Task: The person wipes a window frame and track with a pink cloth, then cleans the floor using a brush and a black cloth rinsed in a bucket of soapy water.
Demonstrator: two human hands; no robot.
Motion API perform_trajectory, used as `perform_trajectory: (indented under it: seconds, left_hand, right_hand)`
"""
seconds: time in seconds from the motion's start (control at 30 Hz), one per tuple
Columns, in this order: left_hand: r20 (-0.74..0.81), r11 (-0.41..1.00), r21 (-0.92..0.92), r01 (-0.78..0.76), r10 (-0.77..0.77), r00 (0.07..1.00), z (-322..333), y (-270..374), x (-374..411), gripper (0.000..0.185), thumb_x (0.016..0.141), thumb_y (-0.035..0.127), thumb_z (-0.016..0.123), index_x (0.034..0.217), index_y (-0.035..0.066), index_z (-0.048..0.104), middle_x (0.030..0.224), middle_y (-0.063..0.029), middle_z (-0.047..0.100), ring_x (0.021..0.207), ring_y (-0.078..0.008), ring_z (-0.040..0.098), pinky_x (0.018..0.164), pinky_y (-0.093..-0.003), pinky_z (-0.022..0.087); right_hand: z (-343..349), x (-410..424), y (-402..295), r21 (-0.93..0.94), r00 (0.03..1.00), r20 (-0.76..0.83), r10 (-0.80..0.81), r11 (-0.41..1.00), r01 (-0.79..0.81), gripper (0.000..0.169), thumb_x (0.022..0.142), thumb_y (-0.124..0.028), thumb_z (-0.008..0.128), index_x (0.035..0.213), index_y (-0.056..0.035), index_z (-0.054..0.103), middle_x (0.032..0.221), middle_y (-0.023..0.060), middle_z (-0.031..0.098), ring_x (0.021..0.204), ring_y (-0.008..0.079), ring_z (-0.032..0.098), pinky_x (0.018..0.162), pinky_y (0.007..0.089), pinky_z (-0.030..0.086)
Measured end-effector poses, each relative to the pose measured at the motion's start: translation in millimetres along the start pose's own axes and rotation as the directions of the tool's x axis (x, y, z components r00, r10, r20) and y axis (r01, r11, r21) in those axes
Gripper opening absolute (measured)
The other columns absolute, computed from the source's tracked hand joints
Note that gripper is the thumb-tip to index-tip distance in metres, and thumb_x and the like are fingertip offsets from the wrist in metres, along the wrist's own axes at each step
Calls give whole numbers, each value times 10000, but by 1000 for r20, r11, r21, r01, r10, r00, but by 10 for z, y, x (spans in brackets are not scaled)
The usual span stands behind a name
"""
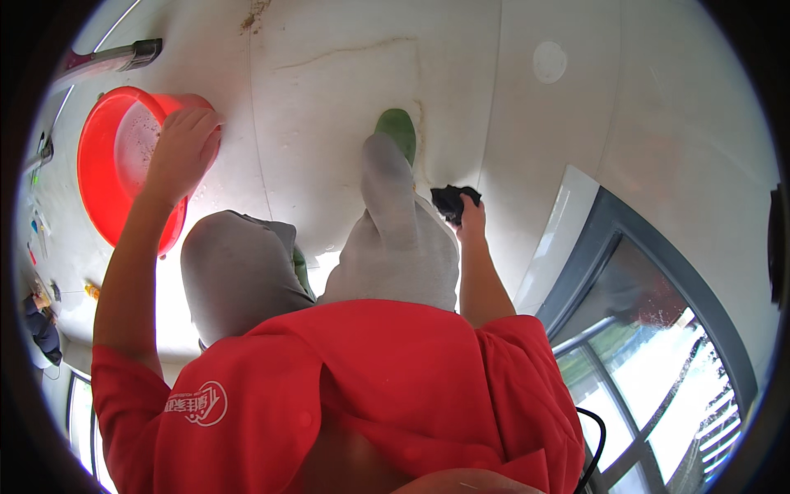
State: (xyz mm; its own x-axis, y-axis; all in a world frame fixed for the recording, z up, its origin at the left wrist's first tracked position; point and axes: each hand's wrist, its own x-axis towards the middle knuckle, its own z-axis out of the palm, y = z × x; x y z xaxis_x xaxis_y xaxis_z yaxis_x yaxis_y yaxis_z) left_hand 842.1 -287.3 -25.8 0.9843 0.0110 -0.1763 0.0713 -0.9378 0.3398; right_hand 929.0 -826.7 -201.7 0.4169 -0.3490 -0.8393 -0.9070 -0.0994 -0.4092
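My left hand [185,139] reaches over the near-side rim of a red plastic bucket [99,185], its fingers curled on the edge. Foamy, cloudy liquid with dark specks shows inside the bucket. On the other side, beside my right knee, my right hand [474,219] holds a bunched black cloth [453,202]. The cloth hangs close to my grey trouser leg [395,247]. Between the two hands a green shoe [398,133] stands on the pale floor [321,123]. My legs are bent, and the left foot is mostly hidden.
A dark grey-framed glass pane [617,284] stands at right. Brown stains [252,21] and a round white disc [549,62] mark the pale surface. A black-ended bar [145,54] juts in at upper left. An orange item [92,291] and other small things lie far left.
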Motion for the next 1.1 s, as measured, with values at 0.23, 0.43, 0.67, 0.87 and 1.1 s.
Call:
perform_trajectory:
  seconds: [0.23, 0.43, 0.67, 0.87, 1.1]
  left_hand:
    - [-261, 880, -455, 136, -278, 924, -59, 71, -445, 187, 872, 37, 544, 1051, 23, 595, 1052, -121, 613, 1015, -283, 569, 894, -349, 440]
    - [136, -77, -990, 114, -685, 716, -212, -308, -746, 341, 1003, 311, 413, 1187, 46, 524, 1114, -72, 593, 1036, -184, 565, 897, -322, 449]
    - [370, -483, -867, -128, -793, 484, 172, -733, -1411, 409, 967, 306, 494, 1286, 53, 456, 1222, -94, 537, 1132, -218, 509, 830, -419, 468]
    - [414, -299, -782, 547, -905, 97, 310, -732, -1055, 631, 865, 285, 613, 1387, 37, 357, 1182, -128, 575, 1150, -235, 504, 806, -407, 483]
    - [686, -188, -612, 768, -608, 398, 485, -938, -1008, 769, 833, 419, 621, 1472, 280, 216, 1513, -121, 247, 1312, -478, 271, 780, -822, 285]
  right_hand:
    - [1353, -1208, -1608, 172, 674, 671, -308, 950, 262, 398, 831, -113, 643, 1203, -55, 514, 1102, 100, 598, 1020, 218, 593, 861, 329, 499]
    - [2887, -2990, -1957, -11, 208, 975, -77, 920, 392, 482, 911, -294, 608, 1281, -28, 451, 1169, 76, 572, 1075, 169, 564, 890, 317, 468]
    - [4231, -3418, -860, 76, -101, 971, -216, -120, 990, 621, 814, -383, 686, 1297, -61, 465, 1168, 204, 536, 956, 333, 619, 853, 379, 495]
    - [4661, -3088, -226, -56, 70, 998, -10, -708, 704, 301, 883, -232, 514, 1141, -148, 642, 1269, 176, 440, 1020, 341, 561, 892, 496, 412]
    - [4844, -2939, -100, -197, 235, 972, -1, -547, 813, 244, 857, -181, 513, 1004, -118, 697, 1088, 104, 656, 1011, 280, 614, 897, 404, 424]
